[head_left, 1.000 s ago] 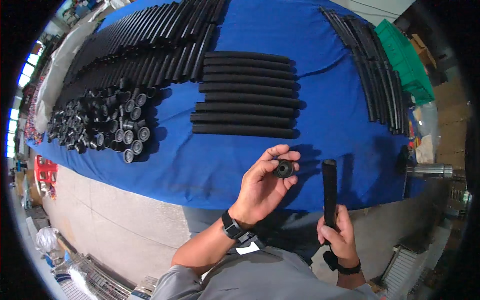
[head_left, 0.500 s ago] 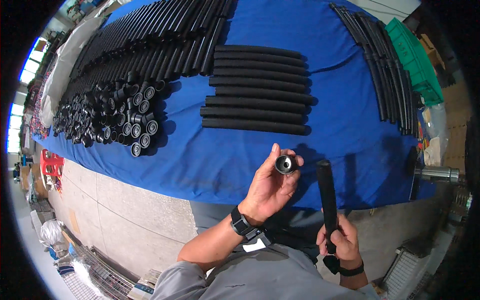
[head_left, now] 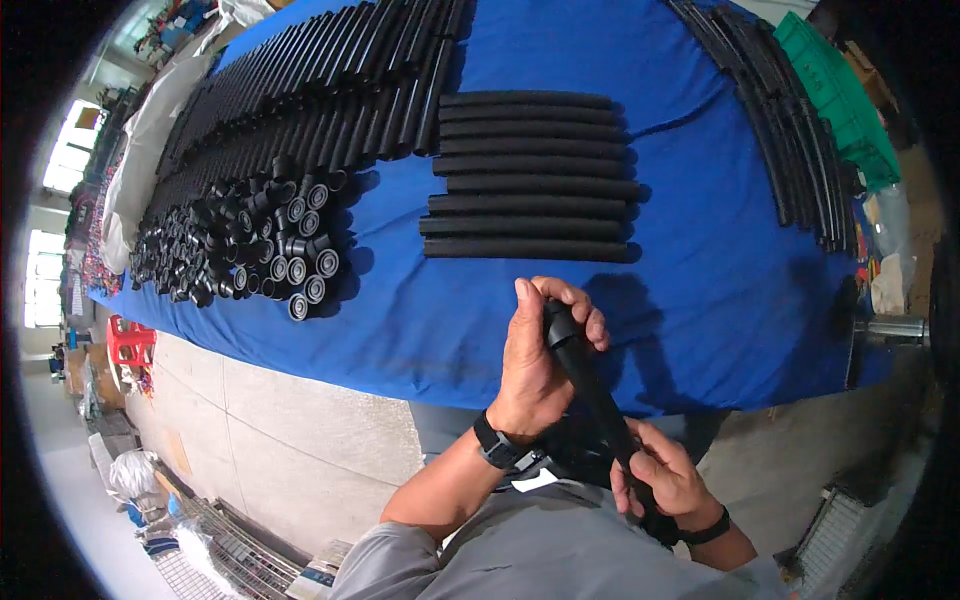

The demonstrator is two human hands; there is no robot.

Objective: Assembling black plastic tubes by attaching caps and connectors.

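Observation:
My left hand (head_left: 530, 365) is closed round a black round plastic cap (head_left: 562, 328), thumb on one side and fingers on the other. A black foam-like tube (head_left: 598, 400) slants up from my right hand (head_left: 672, 478), whose fingers wrap its lower part. The tube's upper end meets the cap; how deep it sits inside cannot be seen. Beyond my hands, several similar black tubes (head_left: 530, 205) lie side by side on the blue cloth-covered table (head_left: 430, 330). A heap of loose black caps (head_left: 260, 240) lies to their left.
Long rows of black pipes (head_left: 330, 90) cover the far left of the table. More dark rods (head_left: 780, 130) lie along its right side, beside a green crate (head_left: 835, 100). A red stool (head_left: 130, 342) stands on the floor at left, and a metal bar (head_left: 893, 328) juts out at right.
My right hand has tilted the tube leftward, bringing its top end to the cap in my left hand. The cap has turned, so its open face no longer shows.

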